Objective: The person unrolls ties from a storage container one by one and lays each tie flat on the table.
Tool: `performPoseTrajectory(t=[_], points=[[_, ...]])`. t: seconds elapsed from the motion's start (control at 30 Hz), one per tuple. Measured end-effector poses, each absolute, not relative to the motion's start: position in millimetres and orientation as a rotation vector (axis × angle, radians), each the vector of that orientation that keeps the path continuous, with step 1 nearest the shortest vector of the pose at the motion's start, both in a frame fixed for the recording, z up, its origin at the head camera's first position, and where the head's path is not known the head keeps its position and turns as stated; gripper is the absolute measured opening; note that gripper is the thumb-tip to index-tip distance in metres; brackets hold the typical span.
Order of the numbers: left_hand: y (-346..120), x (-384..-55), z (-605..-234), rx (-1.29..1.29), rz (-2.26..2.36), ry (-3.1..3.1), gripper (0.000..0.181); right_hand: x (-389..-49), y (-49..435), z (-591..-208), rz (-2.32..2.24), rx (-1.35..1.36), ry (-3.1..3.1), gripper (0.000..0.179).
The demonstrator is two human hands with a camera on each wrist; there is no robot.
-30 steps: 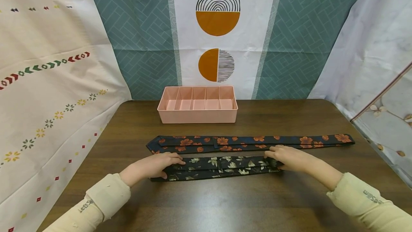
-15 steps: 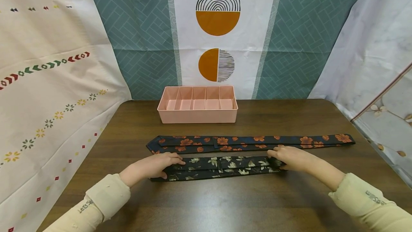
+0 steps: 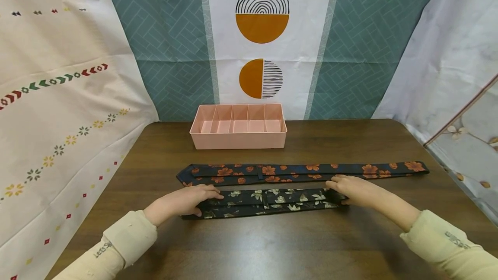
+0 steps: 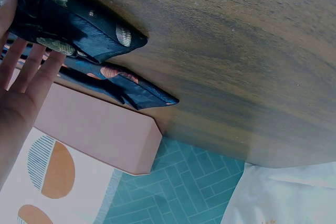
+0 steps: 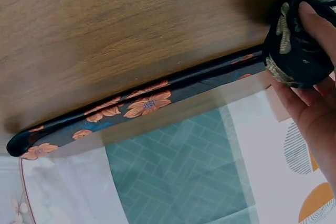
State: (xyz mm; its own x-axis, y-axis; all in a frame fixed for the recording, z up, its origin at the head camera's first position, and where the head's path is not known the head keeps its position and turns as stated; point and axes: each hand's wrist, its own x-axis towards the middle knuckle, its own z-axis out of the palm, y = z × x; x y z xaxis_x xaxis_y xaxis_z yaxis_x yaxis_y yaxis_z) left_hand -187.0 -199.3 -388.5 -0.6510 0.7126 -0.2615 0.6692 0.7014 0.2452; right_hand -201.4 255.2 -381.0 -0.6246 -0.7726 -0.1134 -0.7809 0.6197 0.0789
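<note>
A black necktie with pale flowers lies lengthwise across the table in the head view. At its left end, my left hand grips it, thumb on the near edge and fingers on the far edge. In the left wrist view the tip of the black necktie sticks out past the left hand. My right hand holds the other end, which looks folded or bunched between thumb and fingers in the right wrist view. Just behind lies a navy necktie with orange flowers, out of both hands.
A pink divided box stands behind the neckties on the brown table. A patterned curtain hangs along the table's back edge, and pale cloths flank both sides.
My right hand has shifted slightly right with its end of the black necktie. The left hand stays in place, and the navy necktie has not moved.
</note>
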Motion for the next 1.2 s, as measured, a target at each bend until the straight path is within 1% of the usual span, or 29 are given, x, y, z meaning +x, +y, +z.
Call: performPoseTrajectory(t=[0.23,0.5,0.73,0.97,1.2], points=[[-199,-189,-389,1.093,0.175,2.577,0.063,-201,259,-382,0.186,-1.352,2.774,0.047],[-200,-189,-390,1.088,0.162,2.577,0.062,-200,261,-379,0.166,-1.257,2.763,0.044],[-202,-185,-387,1.042,0.198,2.573,0.061,-201,262,-381,0.236,-1.301,2.788,0.051],[-202,-185,-388,1.078,0.193,2.581,0.061,-200,266,-384,0.192,-1.276,2.779,0.045],[-201,-185,-388,1.087,0.184,2.584,0.062,-199,271,-383,0.205,-1.251,2.785,0.049]])
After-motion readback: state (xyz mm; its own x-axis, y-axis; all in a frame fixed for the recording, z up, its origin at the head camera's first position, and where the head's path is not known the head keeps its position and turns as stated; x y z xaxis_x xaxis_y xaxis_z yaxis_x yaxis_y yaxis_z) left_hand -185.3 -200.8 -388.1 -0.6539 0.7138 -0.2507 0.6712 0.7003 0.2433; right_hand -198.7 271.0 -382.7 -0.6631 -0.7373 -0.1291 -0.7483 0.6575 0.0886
